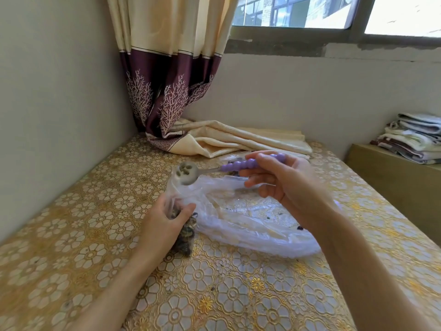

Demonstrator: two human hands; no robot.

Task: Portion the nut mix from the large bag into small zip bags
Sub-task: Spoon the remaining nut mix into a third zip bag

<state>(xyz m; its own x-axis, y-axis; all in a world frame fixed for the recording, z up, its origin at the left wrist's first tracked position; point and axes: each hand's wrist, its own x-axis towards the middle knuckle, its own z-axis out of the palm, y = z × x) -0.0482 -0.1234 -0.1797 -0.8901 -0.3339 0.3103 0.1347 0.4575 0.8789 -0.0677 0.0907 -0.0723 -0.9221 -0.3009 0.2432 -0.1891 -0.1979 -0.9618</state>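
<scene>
On a table (71, 271) covered in gold floral oilcloth, a person portions nut mix with 2 bare hands. Nearest the camera, the left hand (164, 220) curls its fingers and thumb around a small zip bag (186, 231), gripping it near the top so the mouth stays raised and open toward the spoon; dark nuts fill its lower part, which rests on the table. Just beside it, to the right, the large bag (250, 223) lies slack and nearly flat, with only a few crumbs showing through the clear plastic, which suggests most of the mix is already out. Above both, the right hand (284, 185) pinches the purple beaded handle of a spoon (185, 173), its bowl level with a few pale seeds in it, poised over the small bag's mouth, likely so the load can be tipped in without spilling. More nuts seem to lie behind the hand, too hidden to tell. Farther back, a cream and purple curtain (171, 80) drapes onto the table under the window (334, 13); folded towels (415, 137) sit on a shelf at right.
</scene>
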